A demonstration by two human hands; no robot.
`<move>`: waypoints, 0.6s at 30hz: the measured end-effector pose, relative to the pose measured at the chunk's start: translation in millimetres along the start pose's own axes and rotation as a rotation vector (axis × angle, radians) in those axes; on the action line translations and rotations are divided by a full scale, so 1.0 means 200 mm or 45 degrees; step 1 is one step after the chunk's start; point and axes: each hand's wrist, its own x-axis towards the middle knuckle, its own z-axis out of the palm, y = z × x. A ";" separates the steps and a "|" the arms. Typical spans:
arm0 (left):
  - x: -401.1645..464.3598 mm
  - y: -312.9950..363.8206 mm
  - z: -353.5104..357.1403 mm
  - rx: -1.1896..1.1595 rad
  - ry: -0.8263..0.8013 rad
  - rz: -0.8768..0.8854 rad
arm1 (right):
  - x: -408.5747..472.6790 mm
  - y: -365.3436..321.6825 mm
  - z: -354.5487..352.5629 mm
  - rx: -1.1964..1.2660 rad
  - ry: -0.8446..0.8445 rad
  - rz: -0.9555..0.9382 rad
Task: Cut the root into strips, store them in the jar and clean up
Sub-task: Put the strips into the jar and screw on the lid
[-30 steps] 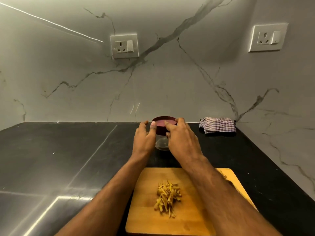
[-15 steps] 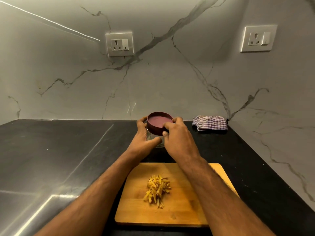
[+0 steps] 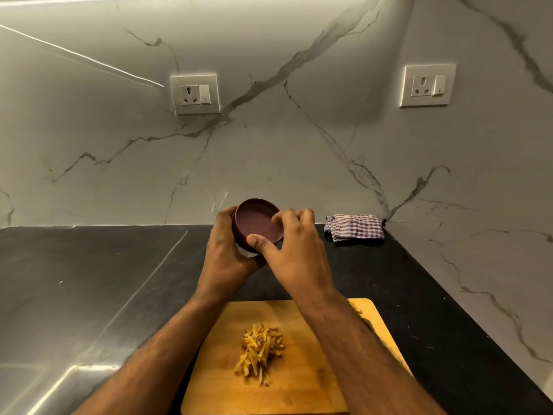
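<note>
Spanning the frame, the dark counter (image 3: 89,295) carries a wooden cutting board (image 3: 299,393) at its near edge, positioned so the root strips (image 3: 261,353) piled on it await transfer. A checked cloth (image 3: 356,226) lies in the far right corner. The left hand (image 3: 225,259) wraps the jar (image 3: 244,248), tilted and raised; the right hand (image 3: 294,250) fingers (image 3: 284,215) pinch the maroon lid (image 3: 258,220), probably unscrewing. No legible markings.
</note>
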 end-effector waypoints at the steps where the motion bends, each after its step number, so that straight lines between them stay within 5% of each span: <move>1: 0.00 0.00 0.00 0.003 -0.006 0.026 | 0.00 0.00 0.00 0.002 0.009 0.018; 10: 0.02 0.01 -0.08 0.297 -0.178 0.262 | 0.01 0.05 -0.01 0.051 -0.207 0.101; 18: 0.02 -0.03 -0.11 0.301 -0.301 0.219 | 0.00 0.08 -0.02 -0.278 -0.338 -0.441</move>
